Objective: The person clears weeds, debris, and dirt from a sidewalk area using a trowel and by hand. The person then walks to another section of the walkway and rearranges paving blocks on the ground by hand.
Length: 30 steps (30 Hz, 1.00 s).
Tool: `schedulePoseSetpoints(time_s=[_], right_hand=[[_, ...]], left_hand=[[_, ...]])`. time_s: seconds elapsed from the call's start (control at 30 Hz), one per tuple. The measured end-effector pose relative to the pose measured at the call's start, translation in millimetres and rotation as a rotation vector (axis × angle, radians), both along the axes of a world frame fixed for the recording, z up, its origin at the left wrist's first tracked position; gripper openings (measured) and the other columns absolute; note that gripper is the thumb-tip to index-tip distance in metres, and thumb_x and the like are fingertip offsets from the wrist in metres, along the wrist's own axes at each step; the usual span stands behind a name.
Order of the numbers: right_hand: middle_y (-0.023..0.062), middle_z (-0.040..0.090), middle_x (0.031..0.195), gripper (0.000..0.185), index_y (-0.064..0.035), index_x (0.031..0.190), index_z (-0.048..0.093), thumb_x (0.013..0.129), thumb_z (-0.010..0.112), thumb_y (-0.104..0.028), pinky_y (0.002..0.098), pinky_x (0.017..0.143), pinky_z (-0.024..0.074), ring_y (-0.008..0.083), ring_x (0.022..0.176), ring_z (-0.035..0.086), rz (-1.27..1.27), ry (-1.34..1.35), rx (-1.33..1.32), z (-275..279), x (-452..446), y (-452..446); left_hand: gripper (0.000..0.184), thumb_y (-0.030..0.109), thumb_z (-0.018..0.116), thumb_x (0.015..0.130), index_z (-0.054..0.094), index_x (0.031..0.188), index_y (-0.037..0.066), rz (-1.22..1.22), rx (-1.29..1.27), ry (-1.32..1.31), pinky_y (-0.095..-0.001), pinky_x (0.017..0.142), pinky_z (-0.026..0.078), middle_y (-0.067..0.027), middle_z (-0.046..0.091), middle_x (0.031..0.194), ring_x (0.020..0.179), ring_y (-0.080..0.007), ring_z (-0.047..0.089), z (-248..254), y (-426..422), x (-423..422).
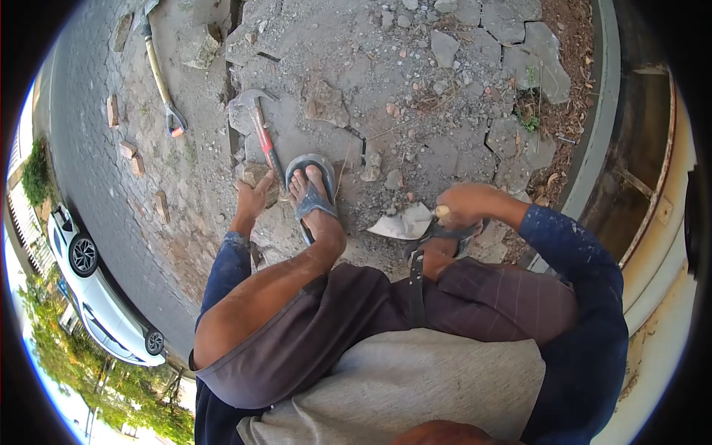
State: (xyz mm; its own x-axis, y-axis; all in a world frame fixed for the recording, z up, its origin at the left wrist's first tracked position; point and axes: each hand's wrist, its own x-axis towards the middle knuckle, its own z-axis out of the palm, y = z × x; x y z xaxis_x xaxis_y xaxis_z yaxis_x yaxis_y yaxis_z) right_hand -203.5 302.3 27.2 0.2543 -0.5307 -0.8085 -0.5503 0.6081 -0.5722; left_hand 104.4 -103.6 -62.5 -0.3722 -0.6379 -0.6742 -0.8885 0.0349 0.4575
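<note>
One trowel [404, 223] is hanging in the closed grip of the right hand [465, 205], close to the right foot [443, 248]; a slip could be cutting skin. The left hand [253, 197] is touching a stone [256, 173]; whether it is gripping, I cannot tell.

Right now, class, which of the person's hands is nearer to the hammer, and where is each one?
Left. The left hand is at a stone, just beside the handle end of the hammer. The right hand is much farther off to the right, holding a trowel.
</note>
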Motion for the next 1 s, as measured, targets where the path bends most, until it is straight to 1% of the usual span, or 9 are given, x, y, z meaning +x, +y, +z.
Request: schedulePoseSetpoints(time_s=[0.17, 0.27, 0.33, 0.43, 0.57, 0.7, 0.83, 0.9, 1.0], right_hand=[[0.0192, 0.068, 0.085, 0.037, -0.0037, 0.092, 0.068, 0.08, 0.069, -0.039, 0.0449, 0.069, 0.0477, 0.0369, 0.08, 0.065, -0.187, 0.048, -0.064, -2, -85, 1], [0.0185, 0.067, 0.084, 0.036, -0.0039, 0.092, 0.068, 0.08, 0.069, -0.038, 0.0454, 0.069, 0.0478, 0.036, 0.078, 0.065, -0.193, 0.097, -0.11, 2, -78, -3], [0.0185, 0.068, 0.083, 0.037, -0.0037, 0.093, 0.069, 0.08, 0.069, -0.038, 0.0454, 0.069, 0.0481, 0.0355, 0.079, 0.065, 0.124, -0.063, -0.021, 0, -39, -10], [0.0193, 0.067, 0.084, 0.04, -0.0036, 0.092, 0.069, 0.076, 0.07, -0.04, 0.0454, 0.07, 0.0482, 0.0388, 0.081, 0.064, 0.19, -0.001, 0.025, -7, -21, -26], [0.017, 0.064, 0.077, 0.037, -0.0022, 0.089, 0.067, 0.08, 0.069, -0.038, 0.0436, 0.064, 0.0442, 0.0326, 0.071, 0.061, -0.045, -0.028, -0.122, -19, -77, -43], [0.015, 0.062, 0.074, 0.037, -0.0017, 0.086, 0.065, 0.08, 0.069, -0.038, 0.042, 0.062, 0.0422, 0.0291, 0.066, 0.058, -0.193, 0.027, -0.093, -14, -127, -47], [0.0146, 0.062, 0.073, 0.039, -0.0019, 0.087, 0.065, 0.08, 0.07, -0.04, 0.0422, 0.063, 0.043, 0.0291, 0.066, 0.058, -0.204, 0.044, -0.168, 7, -90, -37], [0.0137, 0.061, 0.073, 0.039, -0.0026, 0.089, 0.065, 0.079, 0.07, -0.04, 0.0423, 0.063, 0.0436, 0.0284, 0.067, 0.058, 0.1, -0.063, -0.117, -8, -58, -29], [0.0128, 0.061, 0.074, 0.04, -0.0033, 0.091, 0.065, 0.078, 0.071, -0.04, 0.0418, 0.064, 0.0448, 0.0283, 0.068, 0.058, 0.119, -0.022, -0.093, -23, -79, -17]], left_hand=[[0.038, 0.026, 0.069, 0.09, 0.059, 0.109, -0.004, -0.003, -0.151, -0.02, -0.0309, 0.076, 0.051, -0.0075, 0.065, 0.099, 0.085, -0.0146, 0.061, -5, 1, 2], [0.035, 0.025, 0.069, 0.09, 0.06, 0.108, -0.003, -0.016, -0.052, -0.007, -0.0304, 0.073, 0.051, -0.0065, 0.065, 0.098, 0.083, -0.0134, 0.061, -5, -4, 3], [0.048, 0.031, 0.07, 0.087, 0.054, 0.112, -0.007, -0.015, -0.016, -0.019, -0.0323, 0.078, 0.05, -0.0128, 0.063, 0.103, 0.089, -0.0188, 0.06, -6, -7, 4], [0.069, 0.039, 0.073, 0.083, 0.044, 0.117, -0.013, -0.013, 0.007, -0.039, -0.0351, 0.086, 0.047, -0.0224, 0.06, 0.11, 0.1, -0.0269, 0.059, -7, -11, 8], [0.097, 0.051, 0.075, 0.077, 0.031, 0.124, -0.022, -0.003, 0.039, -0.053, -0.0389, 0.095, 0.045, -0.0352, 0.055, 0.119, 0.113, -0.0378, 0.057, -11, -12, 9], [0.096, 0.05, 0.075, 0.078, 0.032, 0.124, -0.022, -0.018, 0.017, -0.063, -0.039, 0.095, 0.045, -0.0342, 0.055, 0.119, 0.113, -0.0368, 0.057, -18, -15, 12], [0.095, 0.05, 0.076, 0.078, 0.032, 0.123, -0.021, -0.022, 0.009, -0.063, -0.0389, 0.095, 0.044, -0.0335, 0.055, 0.119, 0.113, -0.0361, 0.057, -16, -14, 14], [0.095, 0.05, 0.076, 0.077, 0.032, 0.123, -0.021, -0.022, 0.01, -0.04, -0.0387, 0.095, 0.044, -0.0334, 0.055, 0.119, 0.113, -0.036, 0.057, -16, -14, 12], [0.094, 0.05, 0.076, 0.077, 0.033, 0.121, -0.021, 0.002, 0.047, -0.003, -0.0385, 0.094, 0.045, -0.033, 0.056, 0.118, 0.111, -0.0357, 0.058, -16, -12, 10]])
